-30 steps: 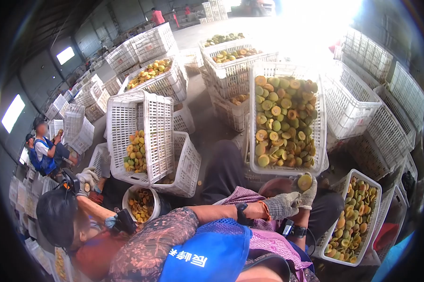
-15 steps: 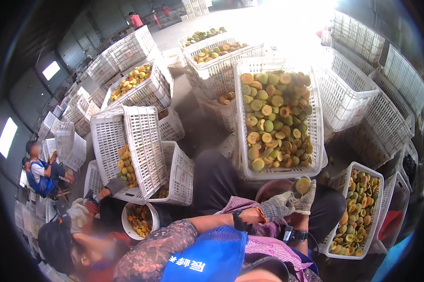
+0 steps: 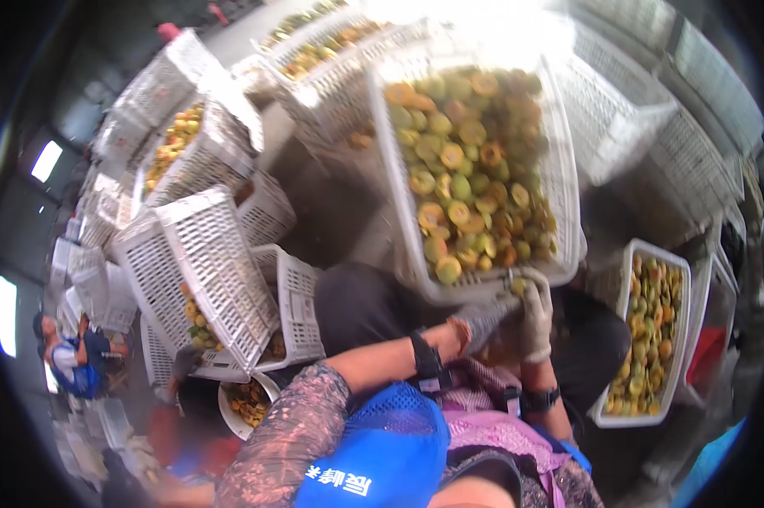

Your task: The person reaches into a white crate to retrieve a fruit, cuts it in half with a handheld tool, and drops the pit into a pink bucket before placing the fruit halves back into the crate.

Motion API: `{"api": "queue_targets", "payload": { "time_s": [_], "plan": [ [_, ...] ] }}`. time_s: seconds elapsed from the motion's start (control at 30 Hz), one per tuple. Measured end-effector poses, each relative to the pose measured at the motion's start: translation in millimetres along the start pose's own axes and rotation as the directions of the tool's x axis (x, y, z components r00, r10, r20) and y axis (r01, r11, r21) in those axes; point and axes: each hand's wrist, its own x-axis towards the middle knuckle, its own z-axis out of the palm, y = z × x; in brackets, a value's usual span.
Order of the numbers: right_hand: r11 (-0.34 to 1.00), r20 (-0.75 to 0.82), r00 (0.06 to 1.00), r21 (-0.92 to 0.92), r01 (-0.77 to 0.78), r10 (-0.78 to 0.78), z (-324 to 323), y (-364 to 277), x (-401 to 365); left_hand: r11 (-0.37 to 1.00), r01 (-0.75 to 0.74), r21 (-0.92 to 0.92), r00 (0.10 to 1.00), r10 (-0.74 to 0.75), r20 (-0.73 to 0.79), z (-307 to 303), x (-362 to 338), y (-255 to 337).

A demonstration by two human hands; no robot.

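Observation:
My right hand, in a pale glove, is raised at the near rim of a large white crate. Its fingertips pinch a small greenish fruit piece. My left hand, in a grey glove, reaches in from the left, just below that rim. Motion smears its fingers, so whatever they hold cannot be made out. Inside the crate lies a heap of halved yellow-green fruit, perhaps peaches or apricots, many with orange cut faces showing. My dark-trousered knees stand on either side of my hands.
To the right stands another white crate of halved fruit. A tilted white crate leans at left, above a white bucket of orange pieces. A co-worker sits close on the left. Stacked crates fill the background.
The view has shifted and turned. My hands have moved up from my lap to the large crate's near rim, and the fruit piece has gone up with my right hand.

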Motion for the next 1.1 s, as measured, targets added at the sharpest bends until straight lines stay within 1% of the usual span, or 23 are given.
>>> {"api": "queue_targets", "payload": {
  "time_s": [0.03,0.07,0.1,0.13,0.2,0.23,0.27,0.3,0.37,0.4,0.47,0.5,0.53,0.57,0.6,0.63,0.67,0.7,0.73,0.77,0.8,0.87,1.1],
  "plan": [
    [0.991,-0.018,0.997,-0.118,0.066,-0.069,4,-2,3,0.894,-0.23,0.385,0.972,0.192,0.133,32,-24,37],
    [0.999,-0.046,0.998,0.011,-0.031,0.032,2,9,5,0.89,-0.242,0.386,0.97,0.221,0.097,18,-12,37],
    [0.925,0.082,0.982,-0.33,0.19,-0.172,-4,-3,13,0.533,-0.229,0.815,0.961,0.255,0.103,7,3,35],
    [0.94,0.052,0.981,0.281,-0.194,0.187,-1,-15,17,0.542,-0.331,0.772,0.938,0.275,0.209,-24,30,12],
    [0.97,0.084,0.994,-0.227,0.09,-0.072,-13,-4,24,0.633,-0.34,0.696,0.929,0.341,0.144,-30,34,27],
    [0.987,0.107,0.982,-0.037,-0.154,0.157,-18,0,30,0.511,-0.344,0.788,0.92,0.353,0.172,-34,32,29],
    [0.978,0.124,0.97,-0.001,-0.21,0.208,-22,9,35,0.047,-0.488,0.871,0.74,0.552,0.385,-27,29,42],
    [0.963,0.143,0.955,0.037,-0.267,0.26,-26,18,36,0.084,-0.485,0.87,0.76,0.533,0.372,-25,27,44],
    [0.969,0.169,0.957,-0.116,-0.22,0.237,-30,31,41,0.804,-0.388,0.451,0.901,0.433,0.003,-22,27,43],
    [0.961,0.23,0.954,-0.242,-0.137,0.194,-29,36,39,0.823,-0.364,0.435,0.912,0.411,-0.015,-20,22,42],
    [0.944,0.201,0.926,0.021,-0.33,0.32,-23,33,36,0.096,-0.348,0.933,0.816,0.521,0.251,-20,13,42],
    [0.838,0.191,0.888,0.295,-0.459,0.418,-22,34,36,0.118,-0.334,0.935,0.825,0.516,0.229,-24,12,33],
    [0.979,0.239,0.952,-0.11,-0.169,0.191,-19,48,37,0.31,-0.355,0.882,0.859,0.481,0.177,-26,11,24],
    [0.976,0.247,0.947,-0.116,-0.184,0.207,-20,53,32,0.488,-0.362,0.795,0.888,0.439,0.135,-27,10,17],
    [0.787,0.224,0.888,0.411,-0.459,0.401,-21,58,29,0.442,-0.555,0.704,0.799,0.518,0.305,-35,6,17],
    [0.305,0.297,0.779,0.798,-0.52,0.553,-20,57,27,0.453,-0.551,0.701,0.803,0.516,0.298,-36,8,19],
    [0.304,0.294,0.773,0.795,-0.524,0.562,-20,56,25,0.348,-0.429,0.834,0.879,0.372,0.297,-38,15,20],
    [0.709,0.165,0.876,0.528,-0.467,0.454,-19,54,22,0.207,-0.308,0.929,0.939,0.221,0.262,-38,18,21],
    [0.945,0.108,0.953,0.136,-0.296,0.283,-18,51,18,0.216,-0.305,0.928,0.942,0.212,0.26,-39,17,19],
    [0.957,0.139,0.986,-0.285,-0.05,0.093,-19,51,15,0.15,-0.266,0.952,0.956,0.17,0.24,-39,16,18],
    [0.956,0.137,0.985,-0.286,-0.058,0.101,-20,54,14,0.081,-0.228,0.97,0.968,0.131,0.216,-39,14,17],
    [0.802,0.075,0.818,0.164,-0.575,0.571,-25,65,15,0.078,-0.176,0.981,0.98,0.103,0.167,-32,13,18],
    [0.827,-0.074,0.838,0.231,-0.513,0.541,-19,79,4,0.224,-0.074,0.972,0.975,0.223,0.022,-29,29,-9]
  ]
}}
